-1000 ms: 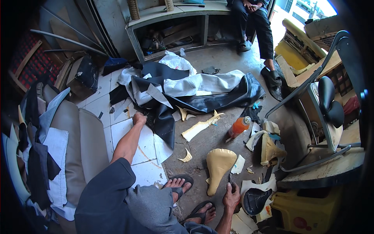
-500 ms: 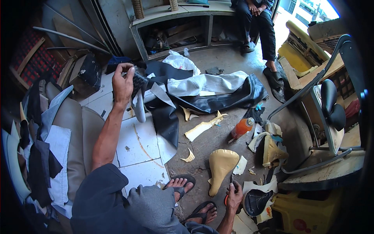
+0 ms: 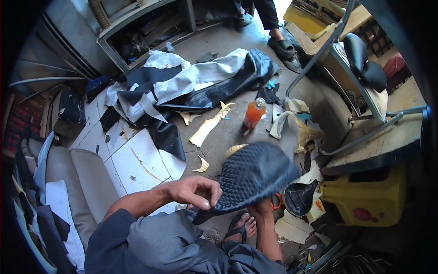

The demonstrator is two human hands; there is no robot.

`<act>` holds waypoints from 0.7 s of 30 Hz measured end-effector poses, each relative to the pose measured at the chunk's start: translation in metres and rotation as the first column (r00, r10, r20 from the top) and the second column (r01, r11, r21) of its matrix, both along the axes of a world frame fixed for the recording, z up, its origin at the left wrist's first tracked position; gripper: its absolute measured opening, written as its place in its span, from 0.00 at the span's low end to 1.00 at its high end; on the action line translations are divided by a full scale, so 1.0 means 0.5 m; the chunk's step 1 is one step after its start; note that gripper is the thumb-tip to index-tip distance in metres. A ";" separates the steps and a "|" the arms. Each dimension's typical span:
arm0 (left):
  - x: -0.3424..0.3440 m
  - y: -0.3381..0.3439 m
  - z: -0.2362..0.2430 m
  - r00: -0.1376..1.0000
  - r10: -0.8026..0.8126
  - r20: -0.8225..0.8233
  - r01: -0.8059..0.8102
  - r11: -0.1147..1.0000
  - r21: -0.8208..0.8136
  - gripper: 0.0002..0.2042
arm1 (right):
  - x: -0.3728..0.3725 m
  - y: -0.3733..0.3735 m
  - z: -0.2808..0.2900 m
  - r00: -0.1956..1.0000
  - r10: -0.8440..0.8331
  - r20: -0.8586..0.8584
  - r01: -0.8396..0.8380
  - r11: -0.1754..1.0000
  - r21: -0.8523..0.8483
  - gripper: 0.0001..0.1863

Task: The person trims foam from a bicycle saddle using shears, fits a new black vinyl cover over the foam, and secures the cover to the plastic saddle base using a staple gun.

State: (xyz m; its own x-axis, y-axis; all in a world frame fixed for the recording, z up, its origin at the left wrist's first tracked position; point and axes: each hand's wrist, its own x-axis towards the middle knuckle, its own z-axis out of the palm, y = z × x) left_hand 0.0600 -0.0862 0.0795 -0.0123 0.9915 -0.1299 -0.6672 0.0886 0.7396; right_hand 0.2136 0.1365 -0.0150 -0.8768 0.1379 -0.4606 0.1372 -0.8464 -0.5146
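Note:
A black textured leatherette piece (image 3: 255, 173), rounded like a saddle cover and blurred at its right side, spans the space before me. My left hand (image 3: 194, 191) pinches its narrow near-left end between thumb and fingers. Below its right side is my right hand (image 3: 261, 208), its fingers mostly hidden by the leatherette. Orange-handled scissors (image 3: 275, 201) show at that hand as one loop; their blades are out of sight. Behind the leatherette, a bit of the tan foam saddle (image 3: 235, 150) peeks out on the floor.
An orange bottle (image 3: 254, 114) stands beyond, near foam scraps (image 3: 212, 125). Black and white sheet material (image 3: 205, 82) lies farther back. To the right are a metal-framed chair (image 3: 360, 86), a yellow crate (image 3: 365, 196) and a black saddle base (image 3: 299, 197). Another person's feet (image 3: 283, 48) rest at the back.
My left hand has brought the black leatherette from the material pile at the far left to the front middle, over the foam saddle. My right hand has moved up beneath it. The view has shifted right.

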 end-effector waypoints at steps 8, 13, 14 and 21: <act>0.059 -0.023 -0.183 0.684 -0.398 -0.611 0.245 0.915 -0.321 0.16 | 0.071 0.034 -0.036 0.947 -0.294 -0.130 0.280 0.953 -0.120 0.39; 0.073 0.101 -0.197 0.834 0.471 -0.286 -0.543 0.792 -0.278 0.14 | 0.097 0.026 -0.075 0.956 -0.171 -0.238 0.131 0.976 -0.175 0.39; 0.064 0.109 -0.198 0.830 0.475 -0.291 -0.549 0.788 -0.278 0.14 | 0.092 0.017 -0.071 0.962 -0.134 -0.238 0.087 0.976 -0.200 0.38; -0.016 0.139 -0.225 0.747 0.491 -0.448 -0.625 0.748 -0.224 0.07 | 0.078 0.044 -0.075 0.971 -0.118 -0.207 0.104 0.992 -0.076 0.33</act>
